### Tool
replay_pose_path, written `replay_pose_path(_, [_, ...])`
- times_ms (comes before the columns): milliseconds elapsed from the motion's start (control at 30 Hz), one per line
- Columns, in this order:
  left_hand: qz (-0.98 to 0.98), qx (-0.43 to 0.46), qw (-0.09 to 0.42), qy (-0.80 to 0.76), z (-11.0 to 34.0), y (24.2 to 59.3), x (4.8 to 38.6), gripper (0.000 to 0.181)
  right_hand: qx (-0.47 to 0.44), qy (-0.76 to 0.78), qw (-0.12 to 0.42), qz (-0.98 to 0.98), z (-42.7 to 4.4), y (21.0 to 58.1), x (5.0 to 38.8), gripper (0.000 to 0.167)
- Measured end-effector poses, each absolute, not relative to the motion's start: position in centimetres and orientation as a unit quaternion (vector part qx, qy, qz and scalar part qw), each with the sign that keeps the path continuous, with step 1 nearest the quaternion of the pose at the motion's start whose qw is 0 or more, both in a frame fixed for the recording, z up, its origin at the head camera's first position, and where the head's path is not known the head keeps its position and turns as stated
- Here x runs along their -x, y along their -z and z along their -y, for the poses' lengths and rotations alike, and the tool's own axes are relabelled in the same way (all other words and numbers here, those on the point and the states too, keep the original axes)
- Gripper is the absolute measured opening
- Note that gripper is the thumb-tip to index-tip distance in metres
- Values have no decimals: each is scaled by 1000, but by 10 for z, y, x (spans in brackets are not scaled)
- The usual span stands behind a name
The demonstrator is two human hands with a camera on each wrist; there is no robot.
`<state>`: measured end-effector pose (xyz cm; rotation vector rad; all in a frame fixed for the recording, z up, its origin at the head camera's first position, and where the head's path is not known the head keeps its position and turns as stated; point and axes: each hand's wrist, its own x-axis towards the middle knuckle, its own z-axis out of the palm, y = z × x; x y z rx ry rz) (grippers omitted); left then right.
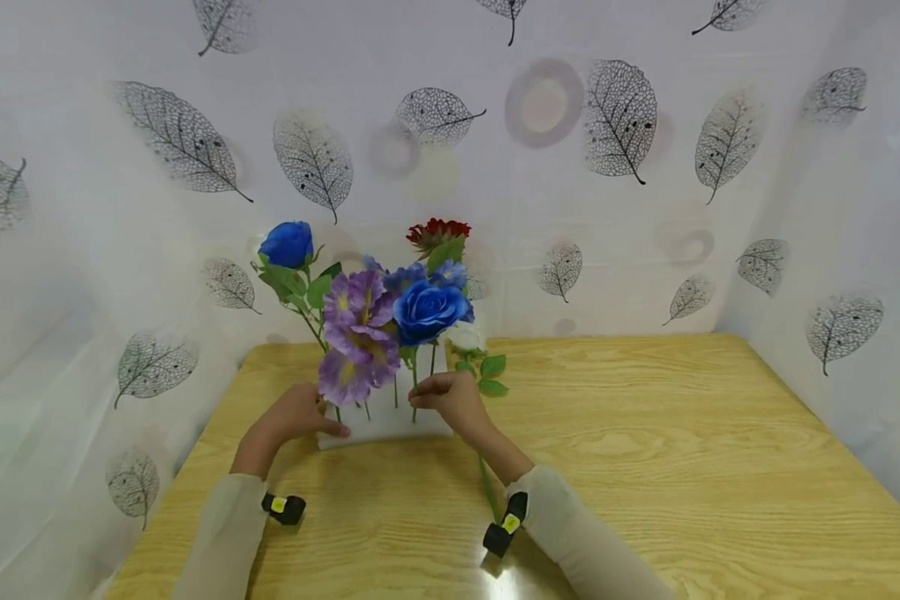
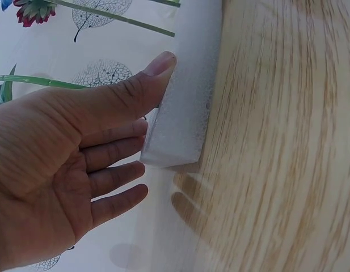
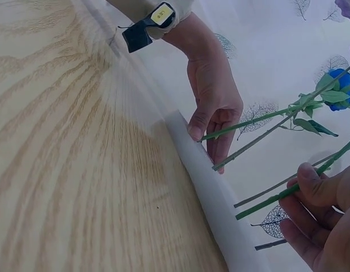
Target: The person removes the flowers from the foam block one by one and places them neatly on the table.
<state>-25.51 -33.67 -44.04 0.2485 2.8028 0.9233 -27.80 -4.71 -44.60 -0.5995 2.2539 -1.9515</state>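
Head view: your left hand (image 1: 296, 414) rests its thumb on the left end of the white foam block (image 1: 390, 429), fingers straight. Apart from it, your right hand (image 1: 456, 402), the nearer, pinches the green stem (image 1: 414, 367), which stands almost upright between your hands, foot at the block, blue rose (image 1: 429, 312) above; a red flower (image 1: 438, 233) rises behind.

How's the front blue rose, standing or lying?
Standing: the front blue rose sits atop its nearly vertical stem, which the right hand pinches.

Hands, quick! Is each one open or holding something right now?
Left hand: open, touching the white block.
Right hand: closed, pinching a green flower stem.
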Motion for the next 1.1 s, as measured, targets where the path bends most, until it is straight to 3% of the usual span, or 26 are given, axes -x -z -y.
replay_pose_path(200, [-944, -79, 93, -306, 337, 440, 255, 52, 195, 640, 53, -741, 47, 446, 278, 8])
replay_pose_path(767, [-944, -84, 90, -307, 337, 441, 256, 53, 257, 623, 12, -739, 50, 448, 277, 7])
replay_pose_path(1000, [-947, -83, 89, -297, 338, 442, 257, 45, 247, 613, 7, -751, 51, 452, 278, 7])
replay_pose_path(1100, [-949, -82, 89, -292, 338, 442, 258, 53, 251, 620, 11, -743, 52, 453, 278, 7])
